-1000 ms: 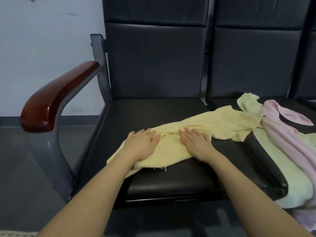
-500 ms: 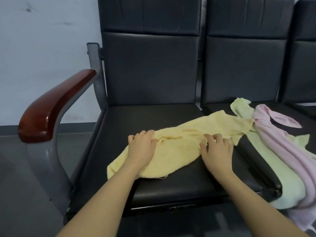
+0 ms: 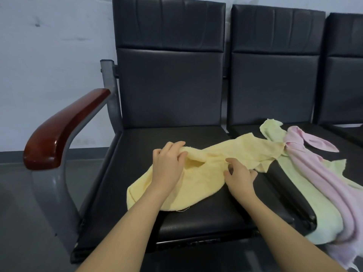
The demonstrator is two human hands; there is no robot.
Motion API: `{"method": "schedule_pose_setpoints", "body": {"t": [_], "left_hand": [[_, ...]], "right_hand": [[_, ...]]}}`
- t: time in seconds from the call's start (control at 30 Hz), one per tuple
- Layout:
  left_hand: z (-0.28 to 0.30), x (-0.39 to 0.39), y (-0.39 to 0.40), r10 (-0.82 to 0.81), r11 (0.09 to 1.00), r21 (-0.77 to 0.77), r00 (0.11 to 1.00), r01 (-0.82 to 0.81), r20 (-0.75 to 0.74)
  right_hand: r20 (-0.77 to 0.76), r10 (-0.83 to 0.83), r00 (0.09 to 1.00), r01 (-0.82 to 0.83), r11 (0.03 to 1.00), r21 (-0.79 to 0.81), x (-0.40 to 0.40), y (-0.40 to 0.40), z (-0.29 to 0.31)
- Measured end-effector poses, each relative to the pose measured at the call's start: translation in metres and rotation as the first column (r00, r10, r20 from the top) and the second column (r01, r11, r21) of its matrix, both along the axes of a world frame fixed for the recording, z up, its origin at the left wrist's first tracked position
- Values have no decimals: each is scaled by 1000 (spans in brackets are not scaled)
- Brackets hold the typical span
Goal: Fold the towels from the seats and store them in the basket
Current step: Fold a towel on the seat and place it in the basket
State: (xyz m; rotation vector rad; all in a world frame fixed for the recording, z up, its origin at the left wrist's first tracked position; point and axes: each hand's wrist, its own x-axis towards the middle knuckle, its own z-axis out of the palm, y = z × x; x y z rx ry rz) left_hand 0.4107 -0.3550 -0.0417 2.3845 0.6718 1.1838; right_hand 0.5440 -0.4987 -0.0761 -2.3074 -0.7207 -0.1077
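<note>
Head view: a row of black padded seats [image 3: 196, 213] stands against a pale wall [image 3: 49, 55] on grey floor [image 3: 23, 222] — a wooden armrest [image 3: 59, 132] at the left end. The yellow towel [image 3: 206, 173] lies rumpled on the nearest seat; the left hand [image 3: 167, 169] and right hand [image 3: 239, 177] each pinch its cloth. Green towel [image 3: 306, 193] and pink towel [image 3: 324, 173] drape the next seat.

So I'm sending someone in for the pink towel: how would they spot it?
Find the row of black seats; skip the one with the wooden armrest. On the next seat, the pink towel lies atop a pale green towel, the only pink one.
</note>
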Motion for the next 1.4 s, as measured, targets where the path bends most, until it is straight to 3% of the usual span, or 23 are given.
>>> {"method": "schedule_pose_setpoints", "body": {"t": [0.07, 0.17, 0.27, 0.43, 0.57, 0.63, 0.73, 0.83, 0.9, 1.0, 1.2, 1.3, 1.4], "left_hand": [[5, 1, -1, -29, 999, 14, 997, 28, 68], [20, 5, -7, -86, 992, 107, 971, 63, 224], [33, 10, -21, -132, 991, 73, 944, 115, 304], [23, 17, -36, -205, 976, 118, 963, 186, 178], [42, 11, -46, -195, 980, 108, 924, 168, 328], [47, 7, -44, -186, 982, 75, 915, 171, 357], [38, 4, -34, -211, 976, -33, 968, 217, 139], [22, -1, -28, -188, 976, -131, 974, 171, -124], [15, -3, -29, -187, 974, -158, 970, 162, -157], [10, 2, -37, -221, 965, -173, 965, 195, -145], [-2, 24, -48, -263, 955, -170, 957, 241, -120], [-8, 32, -50, -254, 961, -175, 935, 215, -245], [-16, 37, -50, -218, 967, 9, 842, 255, -494]], "right_hand": [[45, 21, 999, -25, 994, 102, -3, -1, 11], [239, 26, 971, -101, 948, 303, -3, -8, 33], [383, -20, 924, -146, 905, 399, -1, -18, 48], [378, -52, 924, -108, 914, 391, -2, -27, 48], [519, -153, 841, -96, 902, 421, -2, -30, 54], [562, -126, 817, -132, 909, 395, -4, -30, 58], [472, 167, 866, -248, 962, 114, -12, -24, 56], [336, 439, 833, -387, 897, -214, -15, -19, 38], [314, 447, 838, -405, 894, -191, -12, -20, 29], [257, 290, 922, -290, 956, -37, -1, -23, 26], [-94, 297, 950, -297, 955, 10, 15, -40, 18], [-239, 335, 911, -313, 941, 128, 21, -43, 13], [-237, 342, 909, -334, 940, 75, 25, -45, 8]]}}
